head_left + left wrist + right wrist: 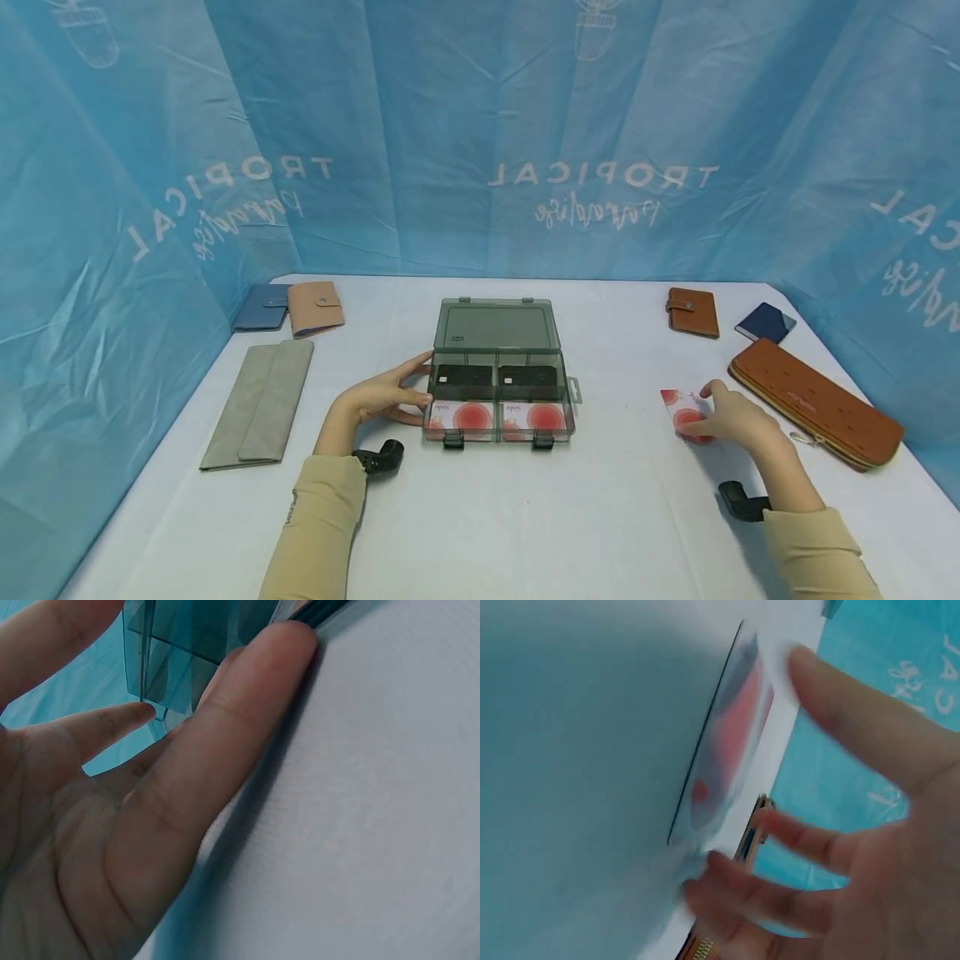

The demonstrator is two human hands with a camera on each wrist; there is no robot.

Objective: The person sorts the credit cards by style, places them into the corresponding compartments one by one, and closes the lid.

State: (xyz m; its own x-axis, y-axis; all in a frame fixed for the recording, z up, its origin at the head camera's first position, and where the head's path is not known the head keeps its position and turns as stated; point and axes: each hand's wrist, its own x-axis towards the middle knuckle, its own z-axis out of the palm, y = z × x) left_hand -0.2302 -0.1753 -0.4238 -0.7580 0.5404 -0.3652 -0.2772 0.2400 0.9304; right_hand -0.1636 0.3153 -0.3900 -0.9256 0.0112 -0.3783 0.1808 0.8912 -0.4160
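An open translucent green plastic organizer box (497, 327) lies mid-table with its lid folded back. Black cards (465, 380) lie in its two rear compartments, and white cards with red circles (468, 417) in the two front ones. My left hand (375, 397) rests against the box's left side with fingers spread, as the left wrist view also shows. Over at the right, a similar white card with a red circle (675, 402) lies on the table. My right hand (738, 418) hovers over it, and in the right wrist view its fingers are spread around the card (731, 739) with a gap.
Left of the box lie a grey envelope-style wallet (258, 406), a blue wallet (262, 307) and a beige card holder (315, 307). To the right are a brown snap wallet (693, 313), a dark blue card holder (763, 322) and a long brown zip purse (817, 402). Blue curtains surround the table.
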